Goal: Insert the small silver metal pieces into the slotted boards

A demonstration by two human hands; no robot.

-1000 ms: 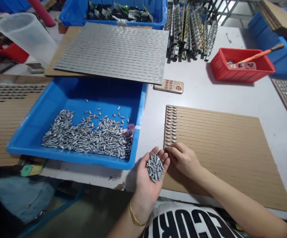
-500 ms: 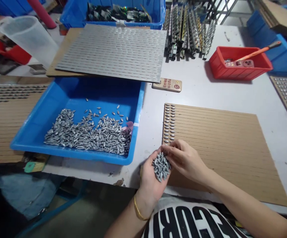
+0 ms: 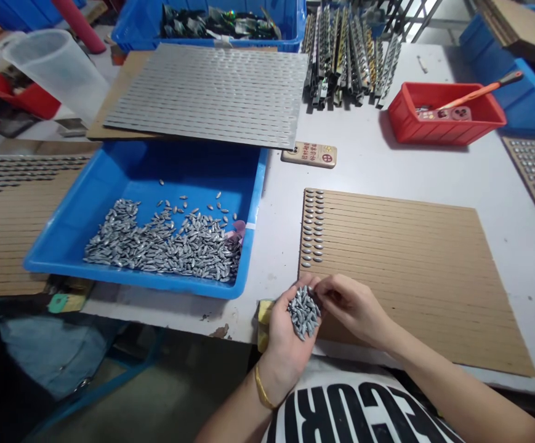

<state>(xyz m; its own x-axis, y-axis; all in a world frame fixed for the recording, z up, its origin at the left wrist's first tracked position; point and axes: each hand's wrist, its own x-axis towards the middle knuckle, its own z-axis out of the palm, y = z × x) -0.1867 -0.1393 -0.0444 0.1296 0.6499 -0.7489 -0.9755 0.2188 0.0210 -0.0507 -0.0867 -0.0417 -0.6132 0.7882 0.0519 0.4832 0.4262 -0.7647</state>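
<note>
My left hand [image 3: 286, 335] is cupped palm up, holding a heap of small grey olive-shaped metal sinkers [image 3: 303, 312]. My right hand [image 3: 353, 311] sits just to the right of that heap, fingers drawn together at its edge. Whether those fingertips pinch a sinker is hidden. Both hands are over the lower left corner of a slotted cardboard board [image 3: 410, 277]. A column of sinkers [image 3: 314, 229] sits in the slots along its left edge. More sinkers lie in a loose pile [image 3: 165, 242] in a blue plastic tray [image 3: 156, 169] to my left.
A slotted silver-faced board [image 3: 207, 92] lies beyond the tray, with a wooden tag [image 3: 309, 155] by its corner. Racks of metal strips [image 3: 350, 61] stand behind it. A red crate [image 3: 445, 123] holds an orange-handled tool [image 3: 474, 92]. A clear plastic jug [image 3: 55, 74] stands at upper left.
My right hand has moved from the board's edge to the heap in my left palm. My left hand has shifted slightly right, and the whole view has tilted a little.
</note>
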